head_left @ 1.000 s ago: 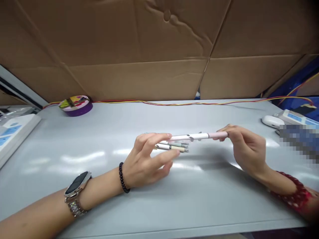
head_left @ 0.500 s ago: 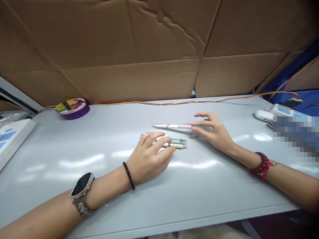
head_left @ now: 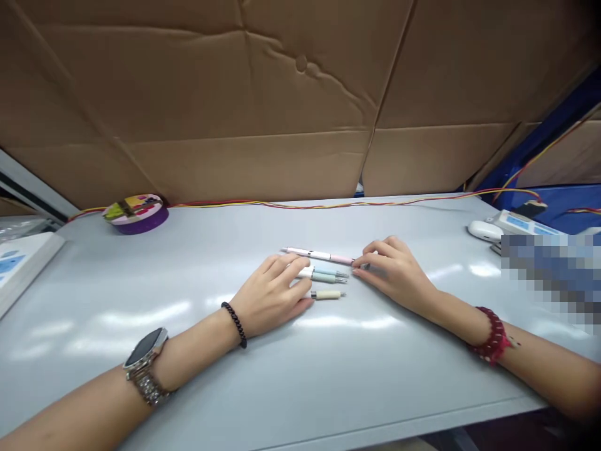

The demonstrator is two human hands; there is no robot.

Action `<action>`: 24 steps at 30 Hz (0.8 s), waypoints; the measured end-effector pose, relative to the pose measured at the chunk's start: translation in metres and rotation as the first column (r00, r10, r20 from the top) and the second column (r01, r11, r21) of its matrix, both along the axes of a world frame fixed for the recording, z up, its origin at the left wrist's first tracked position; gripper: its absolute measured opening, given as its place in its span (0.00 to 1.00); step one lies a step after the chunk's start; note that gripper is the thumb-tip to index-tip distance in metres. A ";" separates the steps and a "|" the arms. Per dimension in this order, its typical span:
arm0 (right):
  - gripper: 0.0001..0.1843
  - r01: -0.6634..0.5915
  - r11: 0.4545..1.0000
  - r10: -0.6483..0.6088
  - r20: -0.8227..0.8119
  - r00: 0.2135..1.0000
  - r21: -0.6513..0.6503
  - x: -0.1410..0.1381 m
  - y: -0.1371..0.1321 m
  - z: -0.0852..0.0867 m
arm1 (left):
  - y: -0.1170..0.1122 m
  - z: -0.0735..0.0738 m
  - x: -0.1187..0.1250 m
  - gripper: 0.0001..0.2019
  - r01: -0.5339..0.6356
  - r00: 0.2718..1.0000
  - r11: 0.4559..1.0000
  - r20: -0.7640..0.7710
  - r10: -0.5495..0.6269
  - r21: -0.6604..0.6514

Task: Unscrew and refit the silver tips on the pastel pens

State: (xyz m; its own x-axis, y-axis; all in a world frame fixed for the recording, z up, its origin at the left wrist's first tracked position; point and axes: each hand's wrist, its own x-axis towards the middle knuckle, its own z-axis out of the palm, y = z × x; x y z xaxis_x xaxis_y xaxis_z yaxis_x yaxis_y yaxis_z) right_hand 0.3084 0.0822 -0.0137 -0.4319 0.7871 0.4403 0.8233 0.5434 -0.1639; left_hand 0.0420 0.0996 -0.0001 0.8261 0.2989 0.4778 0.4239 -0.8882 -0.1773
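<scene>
My left hand (head_left: 272, 294) is over a group of retractable pens on the grey-white table (head_left: 263, 388). Its thumb and index finger close around the yellow pen (head_left: 327, 295), whose left part is hidden. The middle fingers lie over the white ends of a blue pen (head_left: 328, 272) and a green pen (head_left: 325, 279), side by side. Farther back, a pink-and-white pen (head_left: 317, 254) lies slanted, its right end at the closed fingertips of my right hand (head_left: 394, 269). Something small and shiny by those fingertips is too small to name.
A round purple box (head_left: 141, 219) stands at the back left. Red and yellow wires (head_left: 282, 205) run along the cardboard wall (head_left: 225, 88). White power strips sit at the left (head_left: 28, 263) and right (head_left: 526, 222), with a white mouse-like object (head_left: 486, 230) near the right one.
The pink pen's right end has come down toward me with my right hand. My left hand has shifted left, and the yellow pen now lies apart from the blue and green ones.
</scene>
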 end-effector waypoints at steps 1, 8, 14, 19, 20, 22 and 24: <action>0.06 -0.008 1.000 0.008 0.006 1.000 -0.008 0.000 0.000 0.000 | 0.000 0.000 0.000 0.10 0.021 1.000 1.000 0.007 -0.021 -0.014; 0.05 -0.055 0.998 0.055 -0.067 0.996 0.002 -0.002 -0.012 0.010 | -0.002 0.001 0.000 0.21 0.167 0.982 0.979 0.103 -0.156 -0.115; 0.09 -0.253 0.966 0.189 -0.550 0.814 -0.043 -0.010 -0.033 0.018 | 0.000 -0.003 -0.003 0.20 0.093 0.991 0.974 0.114 -0.071 -0.206; 0.14 -0.326 0.945 0.254 -0.614 0.747 -0.005 -0.016 -0.042 0.018 | 0.002 -0.003 -0.003 0.19 0.090 0.992 0.972 0.104 -0.068 -0.219; 0.14 -0.314 0.949 0.244 -0.623 0.743 -0.002 -0.017 -0.043 0.018 | 0.001 -0.003 -0.003 0.19 0.090 0.993 0.972 0.101 -0.069 -0.217; 0.14 -0.305 0.952 0.236 -0.626 0.743 -0.002 -0.018 -0.042 0.019 | 0.001 -0.004 -0.002 0.20 0.089 0.993 0.974 0.092 -0.071 -0.207; 0.14 -0.322 0.947 0.256 -0.607 0.752 0.000 -0.018 -0.041 0.019 | 0.000 -0.004 -0.002 0.20 0.090 0.994 0.977 0.082 -0.075 -0.195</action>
State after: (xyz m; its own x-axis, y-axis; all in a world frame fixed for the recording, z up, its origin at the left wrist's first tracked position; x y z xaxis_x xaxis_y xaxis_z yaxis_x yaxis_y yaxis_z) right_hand 0.2903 0.0408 0.0049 -0.3255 0.7207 0.6120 0.3499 0.6931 -0.6302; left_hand 0.0401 0.0998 -0.0044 0.8168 0.3257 0.4762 0.3528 -0.9351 0.0344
